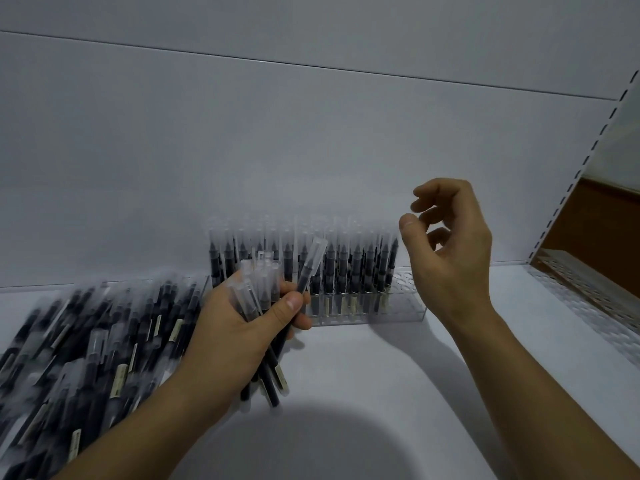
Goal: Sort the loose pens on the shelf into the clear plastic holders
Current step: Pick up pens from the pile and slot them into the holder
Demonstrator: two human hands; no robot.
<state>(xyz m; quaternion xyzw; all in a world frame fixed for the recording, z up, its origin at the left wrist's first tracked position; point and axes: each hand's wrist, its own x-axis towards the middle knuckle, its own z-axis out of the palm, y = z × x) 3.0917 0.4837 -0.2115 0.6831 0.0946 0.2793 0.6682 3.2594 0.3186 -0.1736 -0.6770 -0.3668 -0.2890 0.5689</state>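
The pens' cream labels point(176, 330) are too blurred to read. The clear holder point(407, 308) on the shelf point(381, 393) is packed with upright pens point(343, 268). The left hand point(235, 330) grips a pen bundle point(263, 278); the right hand point(450, 251) hovers empty, fingers relaxed. The loose pens point(93, 341) lie heaped at left.

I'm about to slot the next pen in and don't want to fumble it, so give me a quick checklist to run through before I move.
1. Left hand grips the bundle of pens: ok.
2. Right hand free to take a pen: ok, it holds nothing.
3. One pen juts out of the bundle, easy to pinch: ok.
4. Free holes at the clear holder's right end: ok.
5. All bundle caps pointing up: cannot tell, blurred.
6. Loose pile sorted: not ok, many pens remain.
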